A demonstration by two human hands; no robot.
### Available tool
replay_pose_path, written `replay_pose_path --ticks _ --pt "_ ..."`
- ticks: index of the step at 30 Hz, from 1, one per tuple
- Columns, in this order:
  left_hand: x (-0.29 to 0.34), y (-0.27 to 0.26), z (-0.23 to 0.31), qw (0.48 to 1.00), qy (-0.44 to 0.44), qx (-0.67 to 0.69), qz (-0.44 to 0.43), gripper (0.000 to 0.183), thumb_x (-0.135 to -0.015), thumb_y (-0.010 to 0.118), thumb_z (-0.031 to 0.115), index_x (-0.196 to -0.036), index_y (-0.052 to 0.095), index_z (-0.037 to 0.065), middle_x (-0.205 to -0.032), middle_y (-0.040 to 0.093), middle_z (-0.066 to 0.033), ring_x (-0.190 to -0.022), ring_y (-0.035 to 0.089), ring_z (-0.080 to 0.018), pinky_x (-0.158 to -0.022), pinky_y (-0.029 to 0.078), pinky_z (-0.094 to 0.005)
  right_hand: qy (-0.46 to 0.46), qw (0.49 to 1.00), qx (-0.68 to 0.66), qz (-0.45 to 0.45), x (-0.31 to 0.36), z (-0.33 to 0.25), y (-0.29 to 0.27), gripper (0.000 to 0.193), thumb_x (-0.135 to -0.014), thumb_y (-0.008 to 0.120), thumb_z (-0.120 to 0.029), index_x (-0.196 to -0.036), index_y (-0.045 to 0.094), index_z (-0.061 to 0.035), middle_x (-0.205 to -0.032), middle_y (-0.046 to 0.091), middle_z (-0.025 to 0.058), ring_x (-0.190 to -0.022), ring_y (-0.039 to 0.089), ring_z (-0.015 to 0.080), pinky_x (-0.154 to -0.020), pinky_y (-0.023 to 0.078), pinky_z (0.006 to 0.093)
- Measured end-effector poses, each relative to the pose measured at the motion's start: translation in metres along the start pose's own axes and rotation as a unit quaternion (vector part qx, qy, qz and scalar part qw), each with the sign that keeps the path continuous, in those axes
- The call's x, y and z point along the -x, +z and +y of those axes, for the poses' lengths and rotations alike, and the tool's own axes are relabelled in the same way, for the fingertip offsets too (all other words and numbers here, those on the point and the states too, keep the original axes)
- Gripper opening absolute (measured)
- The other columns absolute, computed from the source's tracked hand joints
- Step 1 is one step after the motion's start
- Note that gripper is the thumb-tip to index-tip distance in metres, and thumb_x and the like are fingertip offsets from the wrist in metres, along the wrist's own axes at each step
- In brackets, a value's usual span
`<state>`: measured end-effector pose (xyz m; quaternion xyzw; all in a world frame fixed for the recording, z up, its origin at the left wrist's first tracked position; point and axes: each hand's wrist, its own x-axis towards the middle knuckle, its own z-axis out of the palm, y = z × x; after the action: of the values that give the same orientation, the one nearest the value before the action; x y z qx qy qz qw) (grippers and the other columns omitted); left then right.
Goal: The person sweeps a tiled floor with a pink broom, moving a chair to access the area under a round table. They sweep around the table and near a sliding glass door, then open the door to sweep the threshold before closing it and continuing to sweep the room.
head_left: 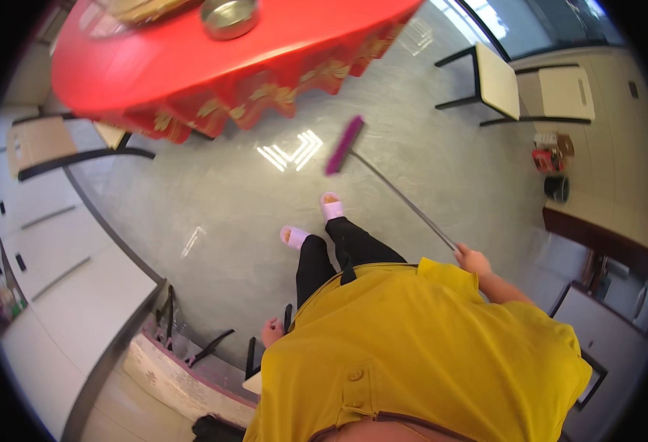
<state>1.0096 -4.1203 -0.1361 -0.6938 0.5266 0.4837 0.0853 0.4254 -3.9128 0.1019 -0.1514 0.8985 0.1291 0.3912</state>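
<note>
With the fingers of the right hand (473,261) clamped on it, the purple-headed broom (344,146) could be twisted if a pink slipper (332,208) were struck; the left hand (272,332) cannot be judged.

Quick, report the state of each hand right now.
Left hand: fingers look loosely curled; whether it holds anything cannot be told.
Right hand: closed, holding the purple-headed broom by its handle.

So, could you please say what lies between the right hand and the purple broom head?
The grey handle runs from the right hand to the purple broom head over grey floor, in the head view.
</note>
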Motion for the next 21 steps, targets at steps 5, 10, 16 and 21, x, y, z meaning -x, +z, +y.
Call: replay_pose_path --ticks 5,10,16,21 --pt "0.001 -0.027 0.189 0.999 0.025 -0.017 -0.037 0.028 -0.078 0.058 0.016 -0.103 0.056 0.003 -0.071 0.06 -0.0076 -0.062 0.057 -0.0134 -0.057 0.046 -0.0278 -0.151 0.978 -0.141 0.014 -0.116 -0.094 0.011 0.029 -0.089 0.04 -0.032 -0.11 0.051 -0.0151 -0.091 0.059 0.0185 -0.086 0.055 0.0379 -0.072 0.044 0.0468" --pt "-0.006 -0.035 0.287 0.996 0.092 -0.003 -0.02 0.028 -0.08 0.058 0.016 -0.103 0.056 0.002 -0.07 0.059 -0.0058 -0.061 0.056 -0.0121 -0.058 0.045 -0.0255 -0.127 0.975 -0.18 -0.011 -0.19 -0.097 0.024 0.028 -0.086 0.042 -0.03 -0.103 0.055 -0.0117 -0.096 0.059 0.0156 -0.09 0.055 0.0331 -0.075 0.044 0.0436" --pt "-0.003 -0.031 0.308 0.984 0.056 -0.165 -0.047 0.028 -0.079 0.06 0.018 -0.102 0.057 0.003 -0.069 0.061 -0.0077 -0.062 0.058 -0.0132 -0.058 0.046 -0.0259 -0.036 0.946 -0.318 0.048 -0.101 0.082 0.101 0.026 -0.085 0.045 -0.026 -0.091 0.056 -0.0031 -0.085 0.058 0.0202 -0.082 0.054 0.0369 -0.071 0.043 0.0419" --pt "-0.068 -0.053 0.274 0.962 0.084 -0.239 -0.097 0.03 -0.077 0.062 0.021 -0.102 0.059 0.004 -0.07 0.063 -0.0102 -0.063 0.061 -0.0168 -0.058 0.048 -0.03 0.188 0.954 -0.233 -0.002 -0.02 0.171 0.143 0.029 -0.084 0.047 -0.029 -0.092 0.059 -0.0042 -0.09 0.06 0.0202 -0.086 0.056 0.038 -0.074 0.044 0.045"
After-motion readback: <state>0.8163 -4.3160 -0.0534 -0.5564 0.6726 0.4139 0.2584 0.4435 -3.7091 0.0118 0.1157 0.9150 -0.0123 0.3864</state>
